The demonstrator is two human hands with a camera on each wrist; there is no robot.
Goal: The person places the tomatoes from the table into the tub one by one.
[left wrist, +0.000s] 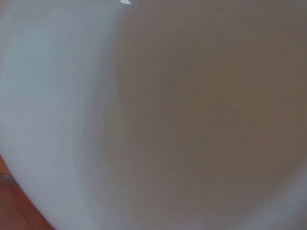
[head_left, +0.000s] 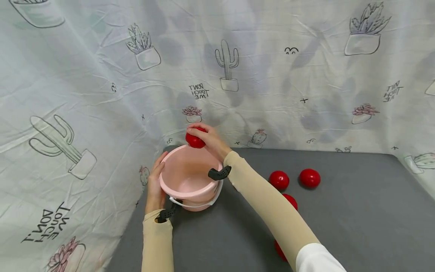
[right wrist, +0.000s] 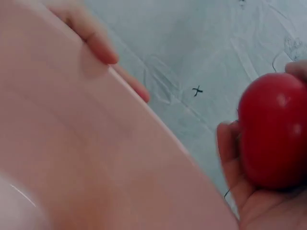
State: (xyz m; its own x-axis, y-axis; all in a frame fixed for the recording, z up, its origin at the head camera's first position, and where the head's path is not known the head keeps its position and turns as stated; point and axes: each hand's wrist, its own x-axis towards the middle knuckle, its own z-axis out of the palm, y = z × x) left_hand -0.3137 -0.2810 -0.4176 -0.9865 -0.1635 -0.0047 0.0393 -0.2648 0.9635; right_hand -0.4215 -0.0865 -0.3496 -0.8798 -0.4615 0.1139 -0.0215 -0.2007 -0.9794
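Observation:
A pale pink bucket [head_left: 190, 194] with a white handle stands upright at the left of the grey table, its inside showing bare walls. My left hand [head_left: 155, 189] lies along the bucket's left side, fingers extended against the outer wall near the rim; the right wrist view shows its fingertips [right wrist: 103, 50] at the rim. Above the far rim, my right hand [head_left: 212, 140] grips a glossy red tomato [head_left: 195, 138], its fingers and thumb around it. In the right wrist view this tomato [right wrist: 273, 134] is just outside the rim. A blurred pale surface fills the left wrist view.
Two red tomatoes [head_left: 310, 178] lie on the grey table [head_left: 357, 211] right of the bucket. Two more, partly hidden, sit by my right forearm [head_left: 268, 204]. A white cloth [head_left: 272, 75] printed with cacti hangs behind and on the left.

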